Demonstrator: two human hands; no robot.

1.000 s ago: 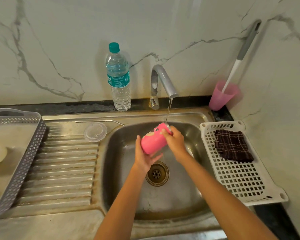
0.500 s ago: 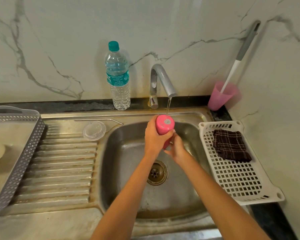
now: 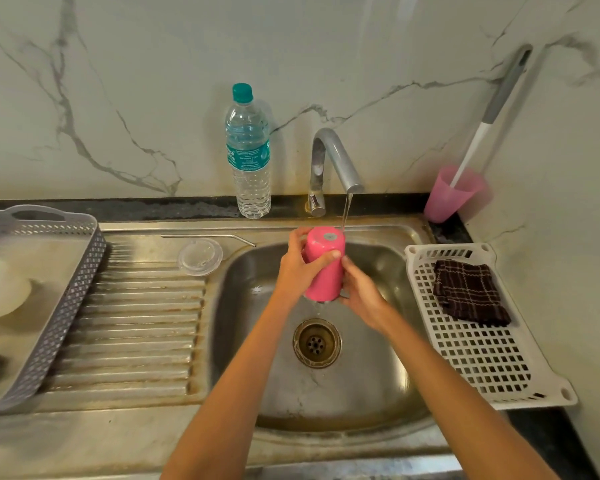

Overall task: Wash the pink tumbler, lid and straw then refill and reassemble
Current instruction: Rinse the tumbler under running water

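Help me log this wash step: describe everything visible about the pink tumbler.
The tumbler is pink, opaque, smooth, cylindrical, with a small grey disc on its base. It is inverted, base up, above the sink basin. Water from the tap hits its base edge and drips below. The left hand wraps its upper part; the right hand holds its lower side.

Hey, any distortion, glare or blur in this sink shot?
Head view: the wide-angle lens bows the sink rim; light is soft, with faint glare inside it; the pink tumbler is sharp, the pink cup in the corner slightly smeared.
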